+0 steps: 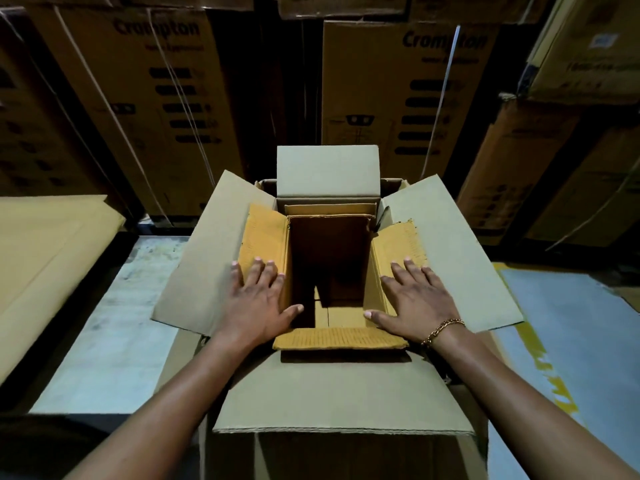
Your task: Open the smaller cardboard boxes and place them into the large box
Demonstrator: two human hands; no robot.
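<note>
A warehouse or stockroom — tall brown cartons point(152, 109) printed "Crompton", bound with strapping, stand stacked in dim rows across the back. Flattened cardboard sheets point(45, 258) lie to one side, and the worn floor point(114, 327) carries scuffed yellow paint point(550, 375) — a storage and packing place.

Floor and what sits on it

The pale, scuffed floor point(114, 327) carries the large box point(346, 396) under both hands, flat cardboard sheets point(45, 258) well left of the left hand, and stacked printed cartons point(145, 109) beyond the fingertips.
</note>
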